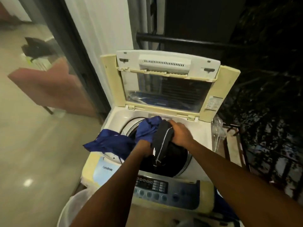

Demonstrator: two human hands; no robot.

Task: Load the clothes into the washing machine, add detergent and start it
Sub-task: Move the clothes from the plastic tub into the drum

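Observation:
A cream top-loading washing machine (201, 154) stands in front of me with its lid (167, 86) folded up at the back. Over the drum opening (178, 163) my left hand (145, 147) grips a blue garment (114, 141), which spills left across the machine's top. My right hand (180, 132) grips a black garment (162, 141) with white stitching, which hangs down into the dark drum. The control panel (165, 190) with round buttons runs along the near edge. No detergent is in view.
A white laundry basket (72, 208) sits low at the left by the machine. A dark glass door frame (91, 76) stands to the left, with a pink chair (49, 86) behind it. Black railings (246, 145) and clear plastic (218, 128) are at the right.

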